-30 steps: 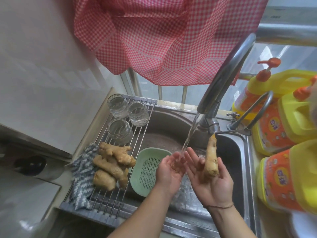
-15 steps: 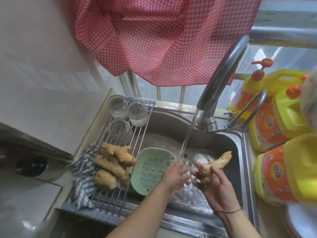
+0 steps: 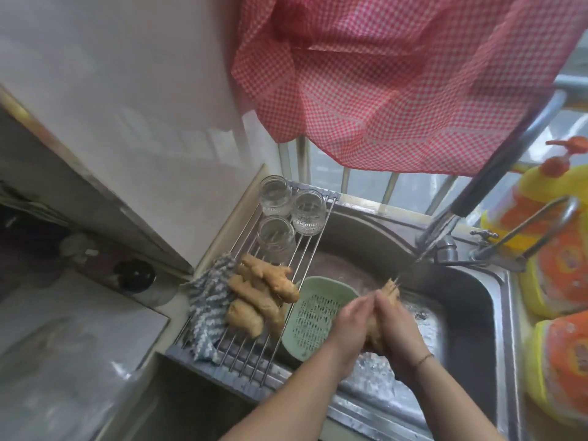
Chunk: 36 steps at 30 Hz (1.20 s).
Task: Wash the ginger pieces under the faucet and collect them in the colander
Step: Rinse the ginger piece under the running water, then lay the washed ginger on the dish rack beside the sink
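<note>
my left hand (image 3: 350,316) and right hand (image 3: 396,319) clasp one ginger piece (image 3: 389,289) between them, fingers curled round it, over the sink (image 3: 461,281) just right of the green colander (image 3: 315,313). water from the faucet (image 3: 496,173) strikes its tip. more ginger (image 3: 261,294) lies on the rack (image 3: 254,354), left of the colander.

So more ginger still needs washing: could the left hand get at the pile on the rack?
Probably yes: the ginger pile lies uncovered on the rack left of the left hand, though that hand now helps hold a ginger piece.

Tan ginger piece (image 3: 388,289) under faucet (image 3: 496,173); green colander (image 3: 315,316) beside.
</note>
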Motion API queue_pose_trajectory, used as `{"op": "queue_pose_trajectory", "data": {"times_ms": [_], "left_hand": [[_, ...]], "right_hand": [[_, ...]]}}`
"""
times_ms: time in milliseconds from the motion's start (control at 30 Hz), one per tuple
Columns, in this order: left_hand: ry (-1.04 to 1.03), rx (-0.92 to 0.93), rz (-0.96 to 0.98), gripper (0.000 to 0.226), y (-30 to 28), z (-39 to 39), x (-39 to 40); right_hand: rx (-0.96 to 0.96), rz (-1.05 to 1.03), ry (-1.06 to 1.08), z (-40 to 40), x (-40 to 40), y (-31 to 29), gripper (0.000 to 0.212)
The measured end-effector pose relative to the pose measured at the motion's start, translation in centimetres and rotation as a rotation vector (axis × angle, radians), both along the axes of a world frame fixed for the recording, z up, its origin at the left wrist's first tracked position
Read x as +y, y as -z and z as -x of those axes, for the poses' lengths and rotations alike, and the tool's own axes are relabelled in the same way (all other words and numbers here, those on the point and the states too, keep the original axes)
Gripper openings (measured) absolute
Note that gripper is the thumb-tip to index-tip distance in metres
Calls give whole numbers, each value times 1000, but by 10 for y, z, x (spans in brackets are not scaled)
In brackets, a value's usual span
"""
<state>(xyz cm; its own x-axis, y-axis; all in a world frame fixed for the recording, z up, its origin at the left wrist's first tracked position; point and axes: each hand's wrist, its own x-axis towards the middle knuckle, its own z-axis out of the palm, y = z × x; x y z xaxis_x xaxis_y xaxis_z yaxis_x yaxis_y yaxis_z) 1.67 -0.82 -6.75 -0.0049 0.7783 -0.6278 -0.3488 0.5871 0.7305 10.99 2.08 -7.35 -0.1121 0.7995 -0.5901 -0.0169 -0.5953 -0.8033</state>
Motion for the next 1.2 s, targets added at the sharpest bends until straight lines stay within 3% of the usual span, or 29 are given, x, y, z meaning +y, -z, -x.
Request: {"op": "queue_pose_trajectory", "data": {"times_ms": [100, 200, 233, 367, 467, 567, 667, 800, 900, 1200], "left_hand": [[41, 70, -2, 29, -1, -2, -3], [31, -107, 38, 35, -7, 2, -8], [46, -111, 40, 35, -6, 7, -10], [84, 94, 6, 31, -5, 33, -16], [141, 326, -60, 39, -11, 60, -25], [301, 566, -123, 54, -24, 95, -44], [421, 771, -182, 53, -39, 132, -69], [414, 1012, -231, 51, -38, 176, -100], [421, 1248, -244, 57, -29, 195, -110], [328, 1290, -268, 53, -20, 210, -128]], "right_hand": [[41, 1, 118, 2, 0, -7, 29], [171, 66, 165, 5, -2, -10, 60], [184, 52, 192, 5, -3, -12, 61], [188, -39, 200, -10, -11, -9, 9], [268, 39, 207, -13, -30, -4, 22], [185, 69, 7, 1, -50, -5, 25], [8, 4, -204, 29, -63, -2, 21], [-185, -122, -449, 66, -71, 0, 24], [-280, -220, -520, 88, -74, 3, 18], [-570, -549, -632, 119, -89, 15, 26]]}}
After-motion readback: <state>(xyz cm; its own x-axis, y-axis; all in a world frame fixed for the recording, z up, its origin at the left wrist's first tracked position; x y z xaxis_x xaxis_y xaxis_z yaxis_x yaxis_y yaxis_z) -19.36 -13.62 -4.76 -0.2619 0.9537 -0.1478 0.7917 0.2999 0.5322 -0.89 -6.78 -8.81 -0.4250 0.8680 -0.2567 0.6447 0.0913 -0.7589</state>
